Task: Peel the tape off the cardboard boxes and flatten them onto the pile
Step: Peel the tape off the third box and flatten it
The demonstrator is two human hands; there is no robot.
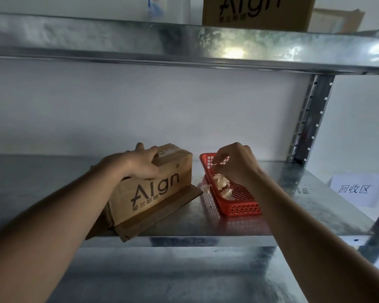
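Observation:
A brown cardboard box [153, 193] printed "Algn" stands on the metal shelf [206, 226], its bottom flaps splayed out flat toward me. My left hand [140, 165] grips the box's top edge, fingers over the top and thumb on the front face. Just right of the box sits a red plastic mesh basket [243, 209] holding crumpled wads of clear tape [221, 179]. My right hand [236, 165] hovers over the basket's far end with its fingertips bunched downward, seemingly pinching a bit of clear tape.
An upper shelf beam [184, 40] runs overhead, carrying another "Algn" box [256, 12]. A perforated steel upright [311, 119] stands at the back right. A white paper label [354, 189] with handwriting lies on the shelf's right end.

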